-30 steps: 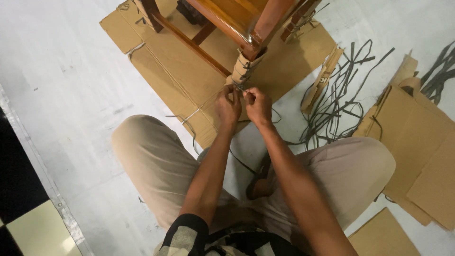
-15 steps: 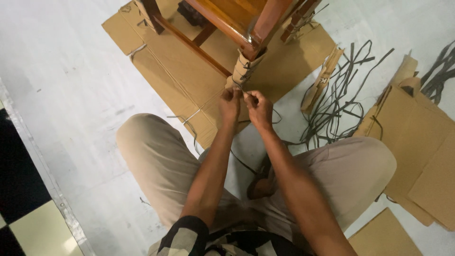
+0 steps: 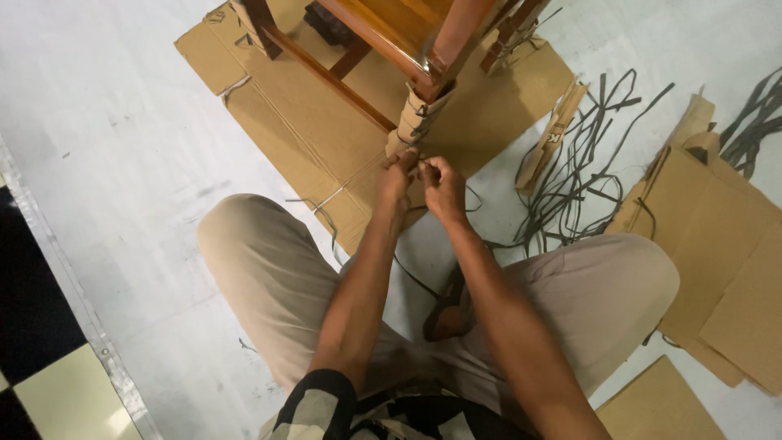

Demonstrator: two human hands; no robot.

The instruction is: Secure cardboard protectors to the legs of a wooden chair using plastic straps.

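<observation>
- Brown cardboard wrapping (image 3: 417, 122) sheathes the lower part of a wooden chair leg (image 3: 456, 37), bound round by several turns of dark strap.
- At the bottom end of that wrapping, the person's left hand (image 3: 397, 181) and right hand (image 3: 444, 189) meet, close enough that their fingertips nearly touch.
- Left fingers are bent and pressed against the foot of the wrapped leg; they look pinched together on something thin, though what lies between them is too small to make out.
- Right fingers are curled into a loose fist, thumb and forefinger closed tight as if nipping a thin strand; I cannot tell for certain what they grip.
- A thin dark strap (image 3: 415, 281) trails from under the hands back toward the person, running between the knees.
- The chair stands on a flattened cardboard sheet (image 3: 309, 122) spread on the pale floor (image 3: 106, 122), at the far side of the scene.
- Right of the hands, a loose tangle of dark straps (image 3: 582, 163) lies on the floor, with a folded scrap of cardboard (image 3: 554, 138) beside it.
- Further right lie more cardboard pieces (image 3: 717, 236), and another sheet (image 3: 664, 407) sits near the person's right knee.
- The person squats in beige trousers (image 3: 261, 269), knees spread, both forearms reaching forward to the leg.
</observation>
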